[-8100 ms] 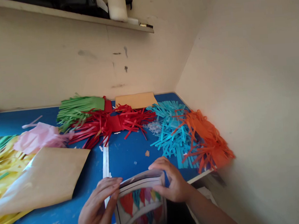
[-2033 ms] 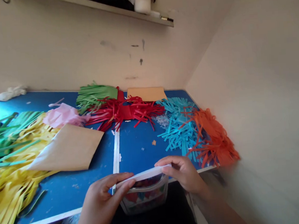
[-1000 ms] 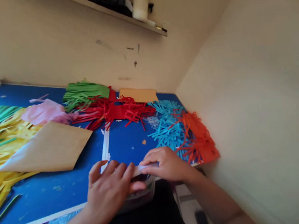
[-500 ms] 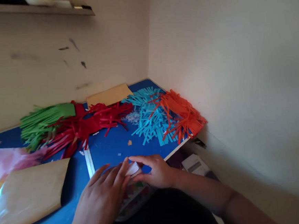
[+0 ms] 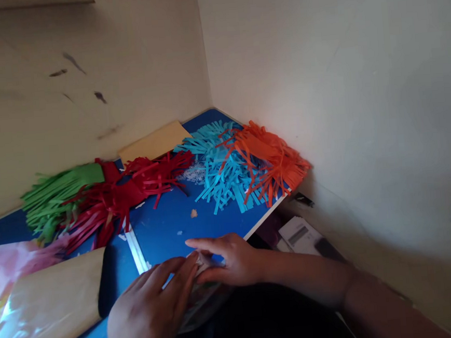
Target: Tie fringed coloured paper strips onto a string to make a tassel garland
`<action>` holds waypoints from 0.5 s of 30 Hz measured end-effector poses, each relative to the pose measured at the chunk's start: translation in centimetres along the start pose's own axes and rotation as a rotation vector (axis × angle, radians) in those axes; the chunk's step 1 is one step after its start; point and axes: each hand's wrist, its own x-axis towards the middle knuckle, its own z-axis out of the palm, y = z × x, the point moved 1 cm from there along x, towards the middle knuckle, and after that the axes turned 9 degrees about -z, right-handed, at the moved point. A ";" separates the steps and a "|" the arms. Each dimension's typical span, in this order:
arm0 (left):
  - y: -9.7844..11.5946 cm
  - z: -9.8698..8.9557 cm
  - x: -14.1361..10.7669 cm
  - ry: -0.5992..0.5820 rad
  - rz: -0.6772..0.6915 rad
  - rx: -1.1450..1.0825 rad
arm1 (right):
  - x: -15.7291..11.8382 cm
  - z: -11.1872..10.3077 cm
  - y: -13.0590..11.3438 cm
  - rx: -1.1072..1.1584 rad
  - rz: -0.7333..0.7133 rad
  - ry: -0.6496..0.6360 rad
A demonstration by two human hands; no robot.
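Near the table's front edge, my left hand (image 5: 152, 305) and my right hand (image 5: 230, 259) meet over a small whitish piece (image 5: 206, 263), which looks like folded paper. The fingers of my left hand press on its left side. My right thumb lies below the piece and my right index finger stretches over it. Both hands hold the piece between them, and it is partly hidden by the fingers. Under the hands, a dim patterned object (image 5: 204, 301) rests by my lap, mostly covered.
On the blue table (image 5: 163, 226) lie green (image 5: 66, 186), red (image 5: 133, 192), light blue (image 5: 226, 174) and orange (image 5: 274, 160) fringed paper. A brown envelope (image 5: 63, 296), pink paper (image 5: 14, 263) and a tan envelope (image 5: 155, 141) lie there too. White papers (image 5: 299, 234) sit below the right edge.
The view has shifted slightly to the right. The whitish piece is now more covered and looks crumpled or turned, and my left fingers have moved lower around it.
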 end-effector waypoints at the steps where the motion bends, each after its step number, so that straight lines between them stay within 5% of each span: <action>1: 0.1 -0.1 0.1 0.026 0.009 -0.002 | 0.0 0.0 0.0 -0.003 -0.013 -0.001; 15: -0.7 -0.1 -1.4 0.022 0.144 0.002 | 0.1 0.5 -0.6 -0.111 -0.197 -0.055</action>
